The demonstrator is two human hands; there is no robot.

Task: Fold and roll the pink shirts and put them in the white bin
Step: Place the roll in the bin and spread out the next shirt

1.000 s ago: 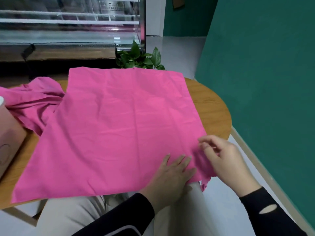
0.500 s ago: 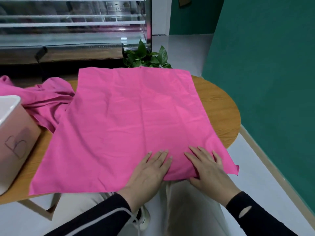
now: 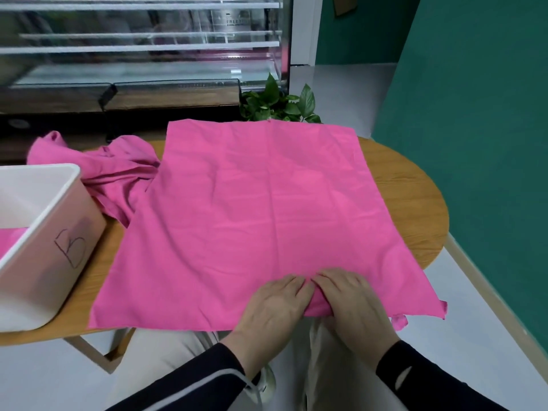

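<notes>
- Shirt [image 3: 261,209]: spread flat on table [image 3: 415,185], near hem at the table's front edge; I judge rolling just begun.
- Left hand [image 3: 274,304], right hand [image 3: 353,301]: side by side, fingers curled onto the near hem, bunching it.
- Second shirt [image 3: 98,170]: crumpled behind bin [image 3: 56,221], not yet folded.
- Bin: pink cloth shows inside, left edge; I judge one shirt done.

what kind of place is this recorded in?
Probably a café or shop corner: a glass display case with shelves stands behind the oval wooden table, with a potted plant by teal walls.
</notes>
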